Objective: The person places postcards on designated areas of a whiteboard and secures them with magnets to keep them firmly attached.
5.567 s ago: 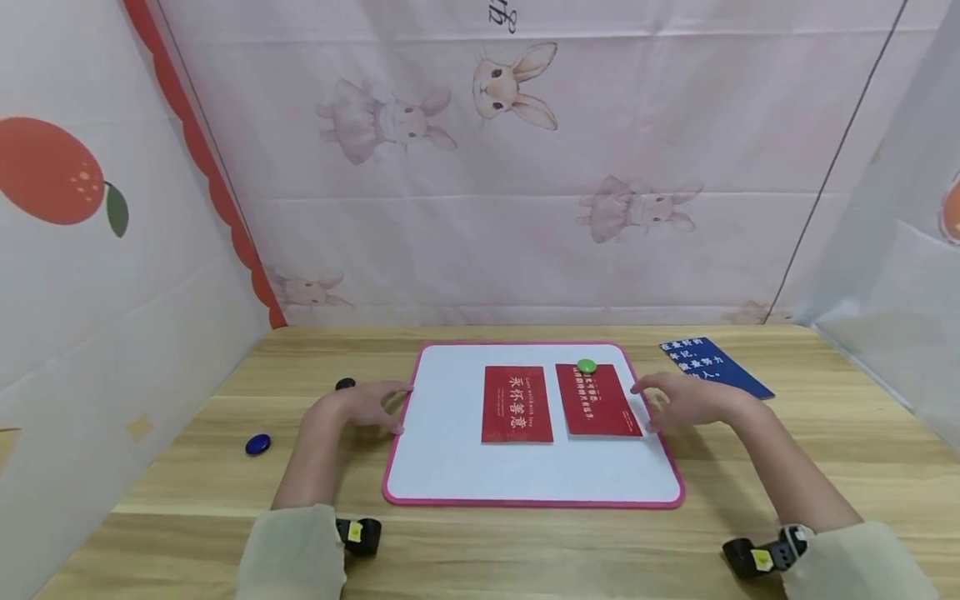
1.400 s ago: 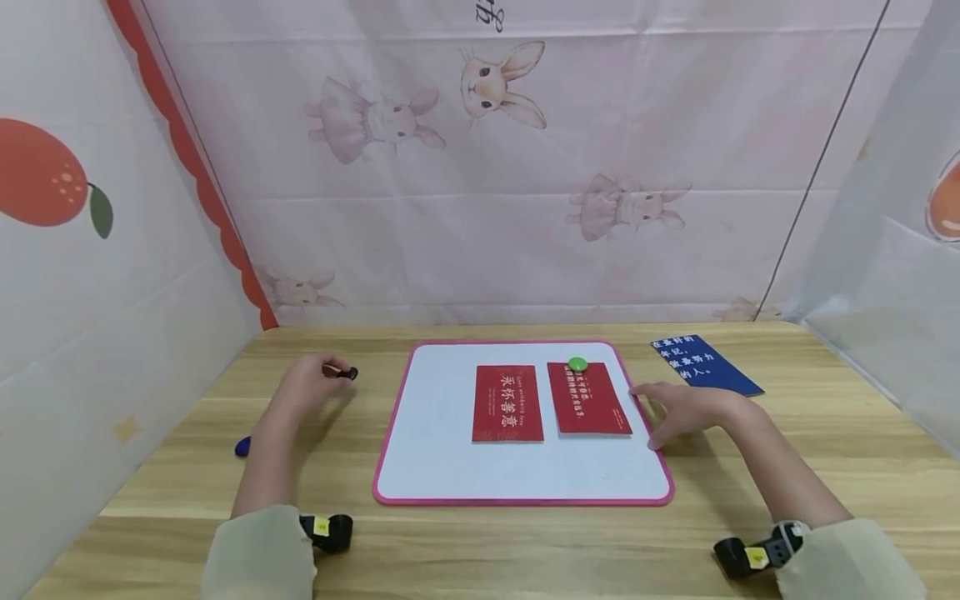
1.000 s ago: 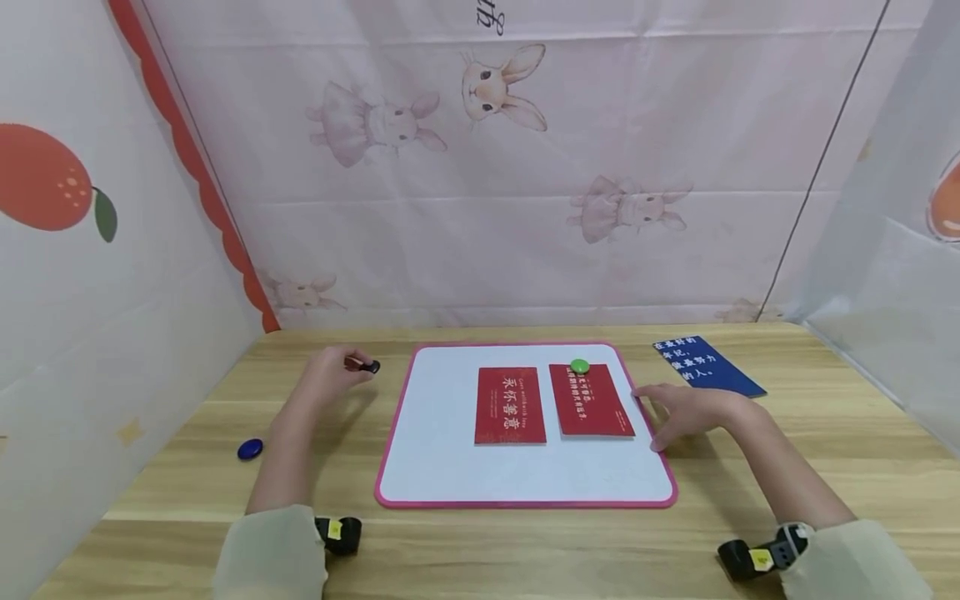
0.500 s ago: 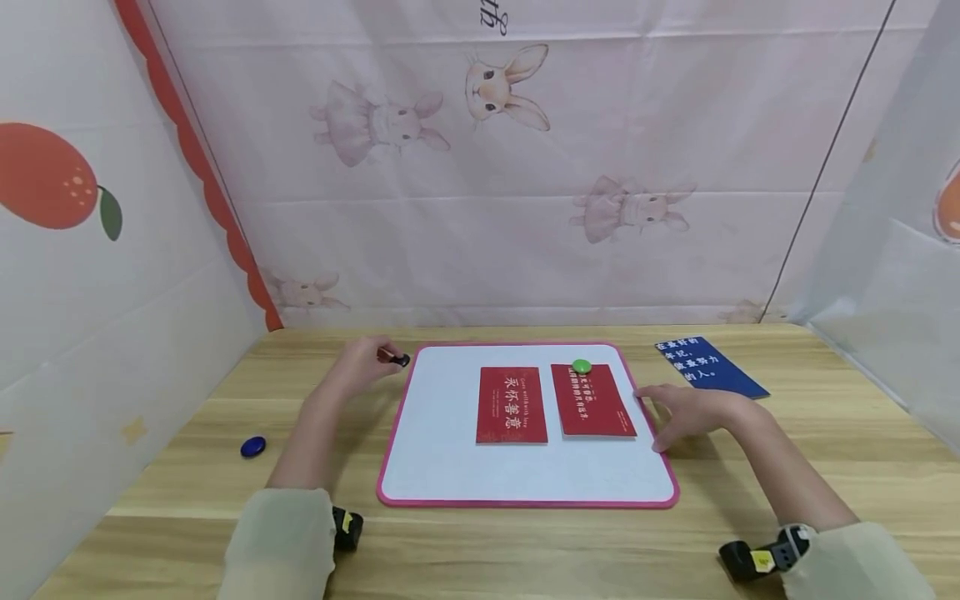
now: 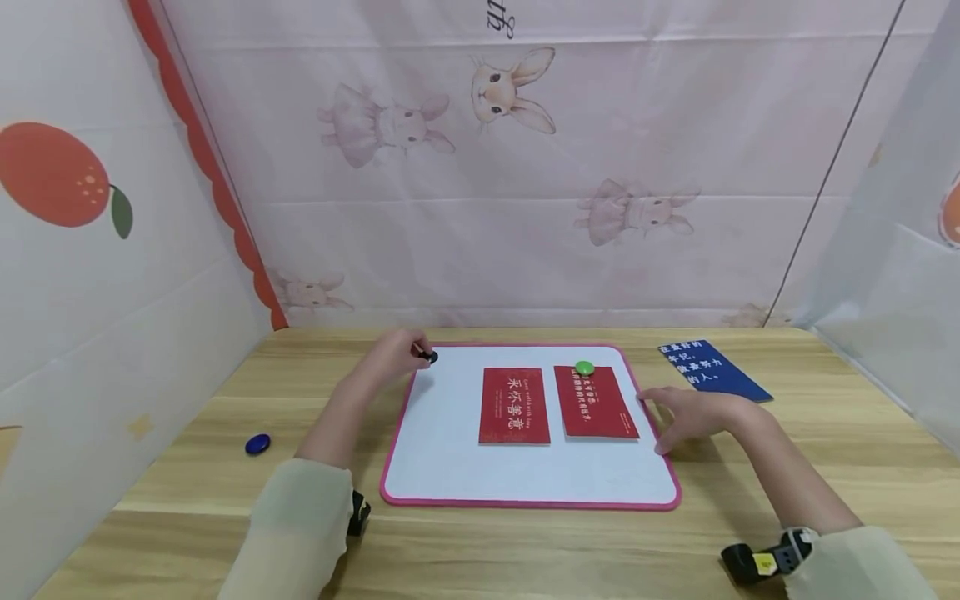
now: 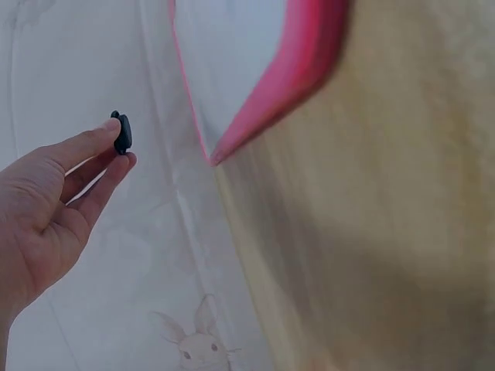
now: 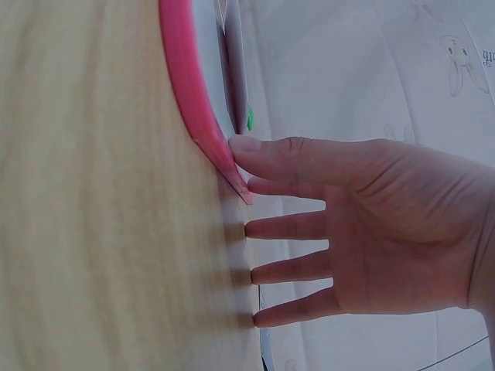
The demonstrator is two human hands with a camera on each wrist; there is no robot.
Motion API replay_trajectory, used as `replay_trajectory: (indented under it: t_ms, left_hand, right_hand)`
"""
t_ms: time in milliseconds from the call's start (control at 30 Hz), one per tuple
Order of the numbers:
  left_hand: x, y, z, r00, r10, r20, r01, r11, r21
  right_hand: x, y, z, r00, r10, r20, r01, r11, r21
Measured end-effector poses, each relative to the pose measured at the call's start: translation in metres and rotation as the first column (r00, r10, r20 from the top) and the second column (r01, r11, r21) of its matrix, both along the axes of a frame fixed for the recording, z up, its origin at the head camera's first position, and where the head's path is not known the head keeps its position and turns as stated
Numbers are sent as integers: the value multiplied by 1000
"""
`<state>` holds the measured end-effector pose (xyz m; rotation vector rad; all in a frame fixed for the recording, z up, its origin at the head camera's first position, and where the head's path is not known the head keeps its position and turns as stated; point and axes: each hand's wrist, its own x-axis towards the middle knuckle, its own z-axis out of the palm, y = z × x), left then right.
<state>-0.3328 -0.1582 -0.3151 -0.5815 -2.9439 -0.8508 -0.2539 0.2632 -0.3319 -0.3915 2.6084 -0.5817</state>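
My left hand (image 5: 392, 357) pinches a black round magnet (image 6: 122, 133) between thumb and fingertips, held above the far left corner of the pink-edged whiteboard (image 5: 450, 467). My right hand (image 5: 693, 414) rests at the board's right edge; in the right wrist view its thumb (image 7: 255, 152) touches the pink rim and the other fingers reach straight down to the table. A red card (image 5: 514, 406) lies near the middle of the board. To its right is a second red card (image 5: 597, 408), with a green magnet (image 5: 584, 367) on its top edge.
A dark blue round magnet (image 5: 257, 444) lies on the wooden table (image 5: 187, 500) left of the board. At the back right is a blue card (image 5: 715, 370) with white writing. Printed cloth walls (image 5: 480, 275) enclose the table at the back and sides.
Earlier my left hand left the board's left edge and took up the black magnet from the table. Since then it has carried it right, over the board's corner. My right hand has stayed put.
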Motion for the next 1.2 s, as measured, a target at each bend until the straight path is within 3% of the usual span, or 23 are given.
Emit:
replay_trajectory:
  t_ms: [367, 700, 1000, 1200]
  left_hand:
    - [-6, 31, 8, 998, 37, 48, -36, 999, -22]
    - [-13, 56, 7, 999, 2, 54, 0, 999, -41]
    - [-20, 65, 1, 999, -34, 30, 34, 999, -17]
    - [-20, 72, -2, 999, -37, 29, 38, 998, -44]
  right_hand:
    - [2, -1, 4, 1000, 9, 3, -9, 1000, 1]
    - [1, 2, 0, 1000, 7, 6, -7, 1000, -2]
    - [0, 0, 0, 1000, 8, 6, -8, 1000, 2]
    - [0, 1, -1, 1000, 8, 2, -8, 1000, 2]
